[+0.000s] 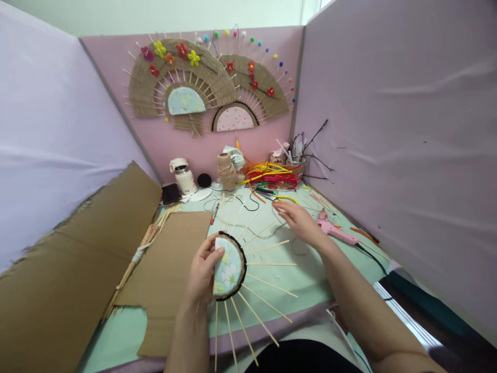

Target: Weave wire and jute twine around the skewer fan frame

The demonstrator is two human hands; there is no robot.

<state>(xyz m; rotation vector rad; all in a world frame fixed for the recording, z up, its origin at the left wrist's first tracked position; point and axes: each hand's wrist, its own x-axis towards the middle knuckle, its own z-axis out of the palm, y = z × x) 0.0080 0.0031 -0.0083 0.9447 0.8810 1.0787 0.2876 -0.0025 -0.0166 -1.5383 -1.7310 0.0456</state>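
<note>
My left hand [207, 261] grips the straight edge of a half-round fan base [230, 269], thumb on its face. The base has blue floral fabric and a black cord along its curved edge. Thin wooden sticks [272, 264] fan out from that curve, some reaching over the table's front edge. My right hand [297, 220] is raised above the table on the right, fingers stretched out, with nothing seen in it. Near it lie a pink glue gun [336, 230] and some loose twine [267, 235].
Cardboard sheets [182, 248] and a stick bundle [134, 259] lie left. At the back stand a twine spool [226, 173], a white bottle [184, 176], colourful pipe cleaners [272, 173] and a pot of twigs [297, 168]. Two decorated fans [178, 67] hang on the pink panel.
</note>
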